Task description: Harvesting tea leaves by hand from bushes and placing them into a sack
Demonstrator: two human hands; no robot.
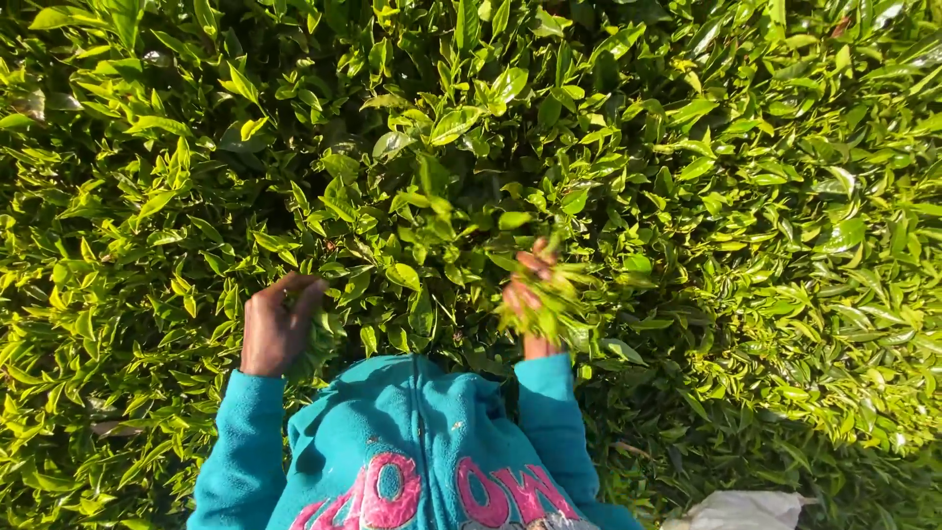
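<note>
A dense green bush (687, 177) fills nearly the whole frame, its glossy leaves lit bright by the sun on the right and upper parts.

The left hand (278, 324) sits left of centre, low in the frame, back of the hand toward the camera. Its fingers are curled inward and pressed together around a few leaves — the fingertips themselves are hidden in the foliage, so what exactly they pinch cannot be told.

The right hand (531, 294) is just right of centre, palm partly up, fingers bent and closed on a bunch of leaves (552, 306) that sticks out to the right of the hand, just above the bush top.

Both arms wear teal sleeves (240, 442) of a zipped top (412, 442) with pink lettering at the bottom centre. A white sack (741, 510) shows at the bottom edge — right of the top, among shaded leaves.
</note>
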